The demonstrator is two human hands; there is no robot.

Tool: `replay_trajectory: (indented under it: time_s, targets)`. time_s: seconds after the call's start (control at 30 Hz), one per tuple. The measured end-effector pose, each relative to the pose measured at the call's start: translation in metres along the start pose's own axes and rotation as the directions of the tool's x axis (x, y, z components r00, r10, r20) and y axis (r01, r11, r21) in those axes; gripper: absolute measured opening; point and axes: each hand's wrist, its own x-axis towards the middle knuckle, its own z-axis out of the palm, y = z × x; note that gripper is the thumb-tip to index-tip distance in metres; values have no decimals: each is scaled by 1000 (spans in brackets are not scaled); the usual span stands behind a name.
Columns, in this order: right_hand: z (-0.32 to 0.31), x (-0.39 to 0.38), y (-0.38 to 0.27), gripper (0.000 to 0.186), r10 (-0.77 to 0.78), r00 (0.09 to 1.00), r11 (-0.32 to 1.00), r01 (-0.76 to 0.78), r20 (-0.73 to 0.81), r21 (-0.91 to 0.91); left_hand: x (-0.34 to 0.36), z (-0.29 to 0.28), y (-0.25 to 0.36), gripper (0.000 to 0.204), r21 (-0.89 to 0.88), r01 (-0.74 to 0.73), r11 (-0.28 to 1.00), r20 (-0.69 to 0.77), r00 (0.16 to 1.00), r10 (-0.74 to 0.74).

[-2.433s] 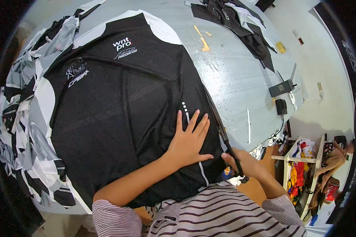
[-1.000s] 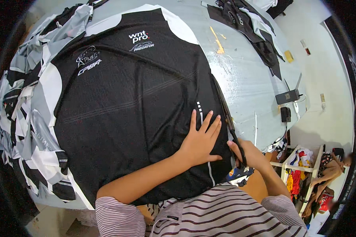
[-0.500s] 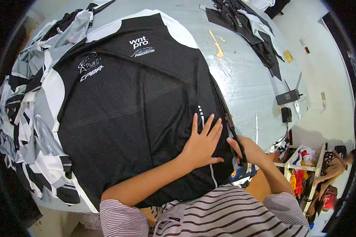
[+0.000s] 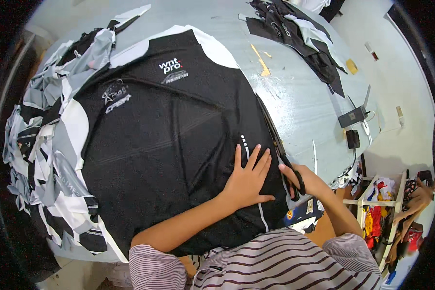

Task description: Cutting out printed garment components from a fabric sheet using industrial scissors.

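On the table [image 4: 304, 111], the left hand [image 4: 246, 181] presses flat and released on black fabric [image 4: 169, 145]; the right hand [image 4: 302, 180] grips what look like scissors [image 4: 280, 150].

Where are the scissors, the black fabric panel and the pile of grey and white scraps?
scissors [image 4: 295, 183], head view, on the black handle loops in the right hand.
black fabric panel [image 4: 174, 145], head view, on its bare middle.
pile of grey and white scraps [image 4: 48, 159], head view, on the heap's middle.

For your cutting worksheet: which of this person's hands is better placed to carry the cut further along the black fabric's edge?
The right hand, probably: it already holds the scissors along the edge of the black fabric. The left hand lies flat on the cloth, fingers spread.
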Motion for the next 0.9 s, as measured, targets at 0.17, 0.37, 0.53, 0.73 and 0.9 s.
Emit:
replay_trajectory:
  time_s: [0.17,0.37,0.53,0.73,0.9]
  targets:
    - [4,1,20,65,-79,995,976,88,-56,201,0,0,1,100,2,-7,1000,12,1000,7]
    - [-3,-9,39,65,-128,987,919,81,97,386,-1,-9,6,94,44,-23,999,55,998,20]
    - [5,-9,72,78,-144,967,834,4,210,552,14,-32,-10,61,-228,127,965,55,992,-117]
    - [46,-12,70,72,-121,990,512,5,67,859,-1,-36,-43,72,165,187,968,1,982,-190]
    - [74,5,117,74,-1,962,4,273,-273,962,-24,-53,-31,82,181,218,959,137,960,-244]
